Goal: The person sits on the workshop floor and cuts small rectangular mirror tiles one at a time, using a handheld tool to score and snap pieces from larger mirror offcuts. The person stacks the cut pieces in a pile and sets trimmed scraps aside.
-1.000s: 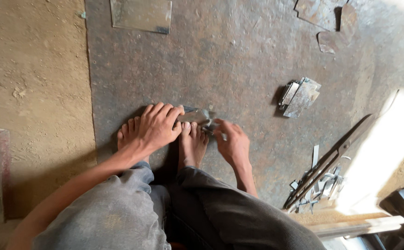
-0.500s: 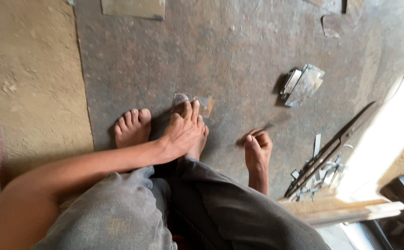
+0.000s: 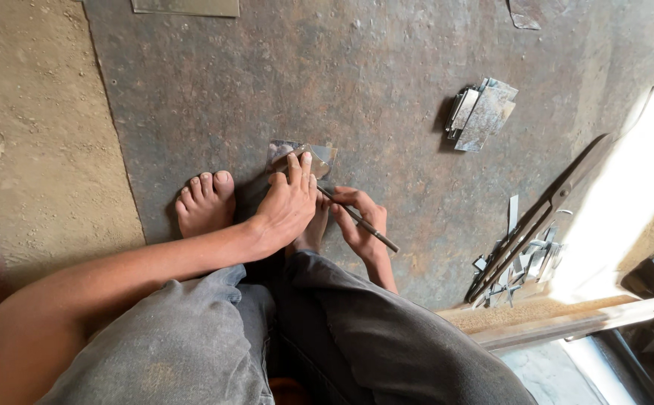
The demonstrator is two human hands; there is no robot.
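On the dark metal floor plate [image 3: 357,82], just ahead of the person's bare feet, lies a small piece of sheet metal [image 3: 301,156], flat, w/ bent corners. Left hand [image 3: 288,206] reaches across from the left, palm down, fingers [image 3: 295,166] pressed together & laid on the near edge of the piece, pinning it to the plate. Right hand [image 3: 357,221] sits just beside it, curled & pinching a thin dark metal rod [image 3: 357,219]; rod slants from the sheet's near-right edge down-right past the hand; can't tell if its tip touches the sheet. Left foot [image 3: 205,204] rests flat on the plate left of the left hand; the other foot is mostly hidden under the left hand. Grey trousers [image 3: 214,345] fill the bottom of the view. Well apart to the upper right: a small stack of cut metal pieces [image 3: 483,111]. Further right, a long pair of shears [image 3: 541,217] lies diagonally, w/ narrow metal offcuts [image 3: 518,262] around its lower end. Sandy ground [image 3: 34,127] borders the plate on the left.
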